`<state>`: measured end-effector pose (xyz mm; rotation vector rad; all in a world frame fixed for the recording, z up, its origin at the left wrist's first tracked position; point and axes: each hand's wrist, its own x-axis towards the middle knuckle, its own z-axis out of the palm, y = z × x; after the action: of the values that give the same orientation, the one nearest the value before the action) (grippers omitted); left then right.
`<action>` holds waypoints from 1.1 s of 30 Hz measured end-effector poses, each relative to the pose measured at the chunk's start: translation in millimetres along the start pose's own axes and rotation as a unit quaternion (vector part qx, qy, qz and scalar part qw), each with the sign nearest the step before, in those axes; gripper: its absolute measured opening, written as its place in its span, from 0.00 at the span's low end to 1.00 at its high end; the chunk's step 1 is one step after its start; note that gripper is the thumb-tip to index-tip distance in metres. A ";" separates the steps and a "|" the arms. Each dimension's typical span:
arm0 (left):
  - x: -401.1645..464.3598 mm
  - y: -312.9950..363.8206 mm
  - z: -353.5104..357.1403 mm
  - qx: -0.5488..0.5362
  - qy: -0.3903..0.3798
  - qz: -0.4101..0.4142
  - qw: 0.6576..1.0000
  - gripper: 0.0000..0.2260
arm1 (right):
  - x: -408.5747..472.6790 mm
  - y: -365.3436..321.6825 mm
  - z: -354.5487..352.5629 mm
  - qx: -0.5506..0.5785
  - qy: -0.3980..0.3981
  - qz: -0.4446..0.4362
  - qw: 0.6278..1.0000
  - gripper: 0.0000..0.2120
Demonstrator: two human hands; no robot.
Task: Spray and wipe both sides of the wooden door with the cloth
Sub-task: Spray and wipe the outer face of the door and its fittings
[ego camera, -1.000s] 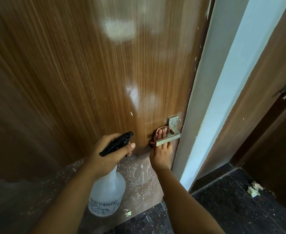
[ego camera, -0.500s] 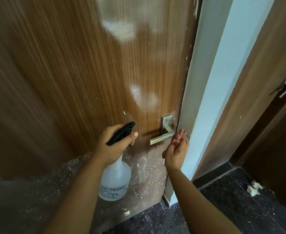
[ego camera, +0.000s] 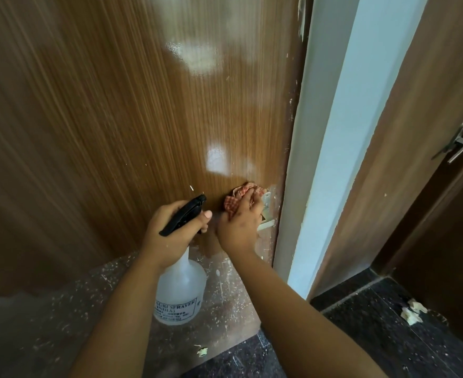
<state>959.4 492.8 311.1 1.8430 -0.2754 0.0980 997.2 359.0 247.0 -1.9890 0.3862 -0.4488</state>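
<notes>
The wooden door (ego camera: 115, 118) fills the left and middle of the view, its right edge meeting a pale frame (ego camera: 334, 132). Right of the frame, dark speckled floor (ego camera: 375, 336) lies open, with small pale scraps (ego camera: 413, 312) on it. The door is glossy brown with fine vertical grain and two bright wet-looking patches above the handle (ego camera: 264, 226); its lower part is dull and flecked with white specks.

The cloth (ego camera: 237, 199), red-checked and crumpled, lies against the door at the handle's plate, just left of the door's right edge. The right hand (ego camera: 242, 222) presses it there, fingers laid over the cloth, largely hiding the metal handle; its grip holds the cloth bunched under the fingers. Just left of the handle, the left hand (ego camera: 175, 227) wraps the neck of a translucent plastic spray bottle (ego camera: 181, 290), its grip closed round the black trigger head, thumb on top, nozzle pointing toward the cloth. Both forearms reach up from the lower edge.
</notes>
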 end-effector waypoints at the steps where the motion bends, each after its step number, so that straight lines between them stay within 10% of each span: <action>1: -0.3 -0.1 -1.1 -0.001 0.002 -0.002 1.000 0.11 | 0.6 -2.2 3.3 0.023 -0.007 0.036 0.999 0.37; 6: 0.6 6.2 -5.6 -0.005 0.014 0.008 1.000 0.11 | -2.0 -16.8 28.4 0.174 -0.099 0.256 0.946 0.34; 12: -0.5 8.1 -16.1 -0.006 0.010 0.010 1.000 0.11 | 23.4 -27.6 15.8 0.262 0.037 0.292 0.919 0.28; 20: 14.6 3.5 -20.4 0.009 0.012 0.012 1.000 0.06 | 20.6 7.4 -43.6 0.257 0.085 -0.024 0.962 0.25; 26: 22.0 1.1 -11.3 0.029 -0.008 0.019 0.999 0.09 | 75.3 71.2 -105.6 -0.018 0.105 -0.288 0.952 0.23; 33: 19.1 0.4 1.3 0.021 -0.021 0.019 0.999 0.14 | 70.8 134.8 -56.1 -0.077 -0.018 -0.237 0.968 0.29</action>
<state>977.6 488.8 315.1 1.8837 -0.3404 0.0923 1022.9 224.9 159.3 -2.2386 -0.0900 -0.6966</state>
